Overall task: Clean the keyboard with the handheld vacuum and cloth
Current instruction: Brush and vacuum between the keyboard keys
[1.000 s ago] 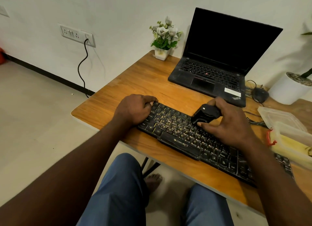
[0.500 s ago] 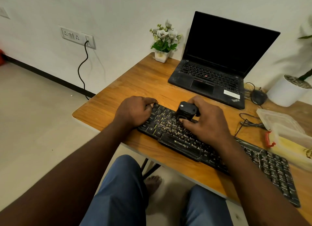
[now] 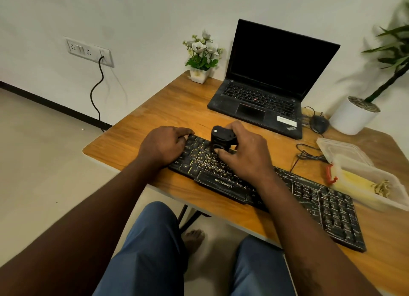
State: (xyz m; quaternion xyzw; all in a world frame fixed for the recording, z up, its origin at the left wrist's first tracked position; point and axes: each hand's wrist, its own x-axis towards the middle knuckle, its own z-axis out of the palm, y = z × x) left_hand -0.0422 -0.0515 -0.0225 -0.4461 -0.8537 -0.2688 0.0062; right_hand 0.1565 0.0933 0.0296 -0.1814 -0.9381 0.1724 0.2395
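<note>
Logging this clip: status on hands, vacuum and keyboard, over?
Left hand holds keyboard at left end. Right hand grips handheld vacuum on left-side keys. Plastic container beside keyboard, off the keys.

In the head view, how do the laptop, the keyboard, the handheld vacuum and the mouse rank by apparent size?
1. laptop
2. keyboard, partly covered
3. handheld vacuum and mouse: nearly alike, and the mouse lies farther, so unranked.

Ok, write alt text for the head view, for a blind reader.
A person's right hand grips a small black handheld vacuum on the left part of a black keyboard, while the left hand holds the keyboard's left end. An open laptop, screen dark, stands behind on the wooden desk.
</note>
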